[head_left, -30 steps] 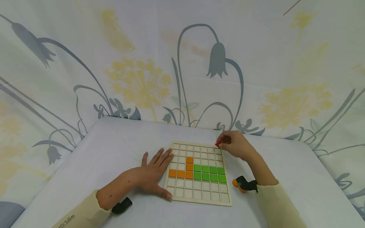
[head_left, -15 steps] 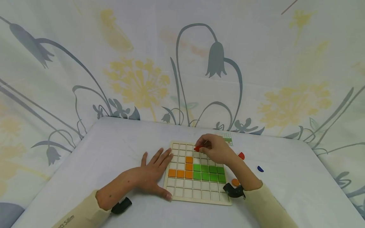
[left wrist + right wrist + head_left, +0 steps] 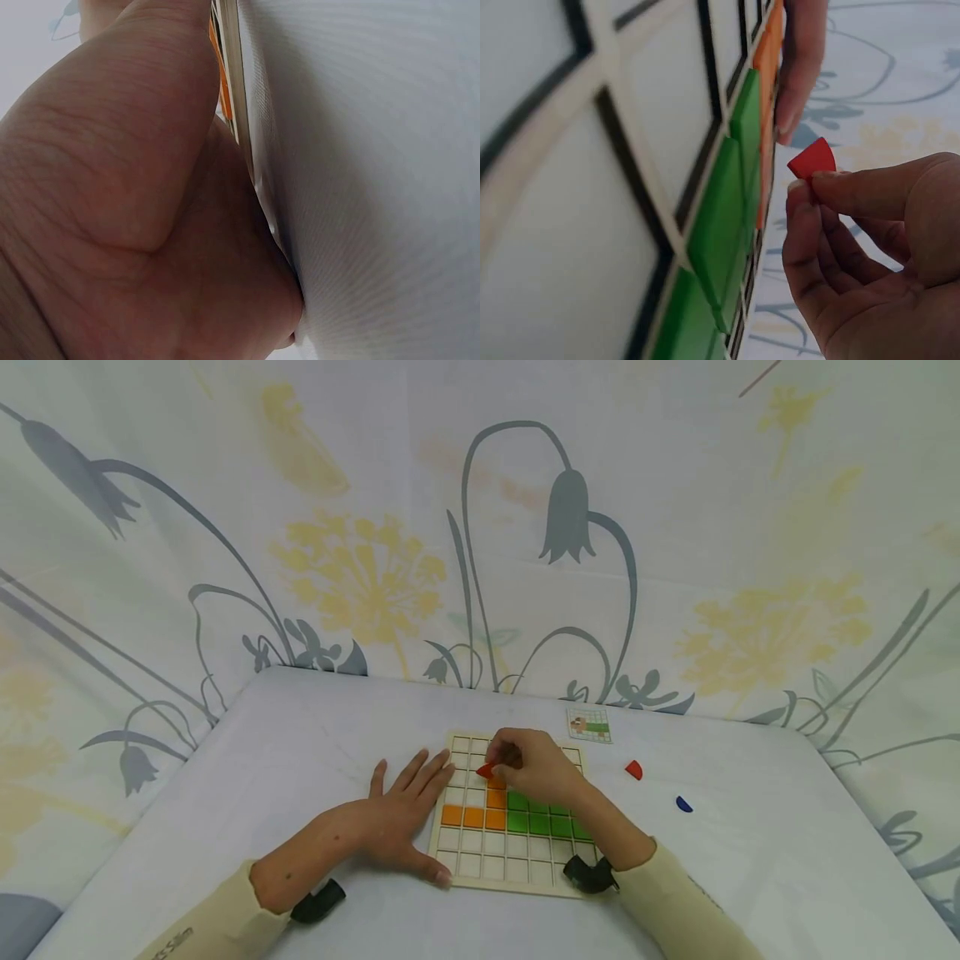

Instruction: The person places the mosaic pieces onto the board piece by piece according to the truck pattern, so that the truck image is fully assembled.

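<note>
A wooden grid board [image 3: 517, 887] lies on the white table. Orange square tiles [image 3: 472, 817] form a bent line in its left half, and a block of green square tiles [image 3: 538, 823] adjoins them. My right hand [image 3: 540, 770] pinches a small red wedge [image 3: 814, 157] between thumb and forefinger, over the board's upper left part near the top orange tile. My left hand [image 3: 397, 822] lies flat with fingers spread, its fingertips and thumb at the board's left edge. In the left wrist view, the palm [image 3: 135, 187] rests on the tabletop beside the board.
Beyond the board's far right corner lies a small printed card [image 3: 588, 725] with a coloured grid picture. Another red wedge [image 3: 634, 769] and a blue half-disc [image 3: 684, 804] are on the table to the right. A flower-patterned cloth [image 3: 480, 568] hangs behind.
My right hand has carried the red wedge leftward from the board's far right corner to its upper left part, uncovering the card. The forearm now hides the orange round pieces. My left hand stays put.
</note>
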A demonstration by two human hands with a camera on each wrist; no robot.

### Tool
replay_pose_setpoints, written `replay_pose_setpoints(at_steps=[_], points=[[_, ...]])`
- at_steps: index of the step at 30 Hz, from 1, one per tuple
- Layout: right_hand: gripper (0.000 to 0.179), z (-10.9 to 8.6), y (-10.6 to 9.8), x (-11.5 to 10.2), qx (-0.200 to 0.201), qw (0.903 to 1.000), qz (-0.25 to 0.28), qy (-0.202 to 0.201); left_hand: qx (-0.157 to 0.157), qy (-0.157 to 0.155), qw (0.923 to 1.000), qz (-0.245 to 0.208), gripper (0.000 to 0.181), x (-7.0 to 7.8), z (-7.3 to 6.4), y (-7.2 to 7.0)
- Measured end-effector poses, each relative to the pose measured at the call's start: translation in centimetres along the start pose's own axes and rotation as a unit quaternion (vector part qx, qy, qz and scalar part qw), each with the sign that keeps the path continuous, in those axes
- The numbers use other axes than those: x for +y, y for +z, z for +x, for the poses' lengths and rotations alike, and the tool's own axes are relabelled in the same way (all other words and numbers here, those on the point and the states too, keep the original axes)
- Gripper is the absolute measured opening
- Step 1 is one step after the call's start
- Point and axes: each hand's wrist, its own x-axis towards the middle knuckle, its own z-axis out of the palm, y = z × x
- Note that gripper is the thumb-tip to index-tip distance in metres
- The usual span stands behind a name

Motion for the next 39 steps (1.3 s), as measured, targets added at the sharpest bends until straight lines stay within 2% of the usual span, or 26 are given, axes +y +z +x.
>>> replay_pose_setpoints(at_steps=[13, 23, 29, 39], points=[[0.013, 0.4, 1.0, 0.4, -0.011, 0.9997, -0.02, -0.007, 0.0, 0.002, 1.0, 0.005, 0.139, 0.1, -0.1, -0.1], [0.014, 0.3, 1.2, 0.3, -0.018, 0.9986, -0.032, -0.038, -0.001, 0.003, 1.0, 0.004, 0.139, 0.1, -0.2, -0.2], [0.02, 0.2, 1.2, 0.2, -0.019, 0.9964, -0.059, -0.057, -0.001, 0.005, 0.9999, 0.009, 0.138, 0.2, -0.2, -0.2], [0.023, 0.2, 1.4, 0.2, -0.018, 0.9946, -0.08, -0.064, -0.002, 0.003, 1.0, 0.005, 0.138, 0.1, -0.2, -0.2]])
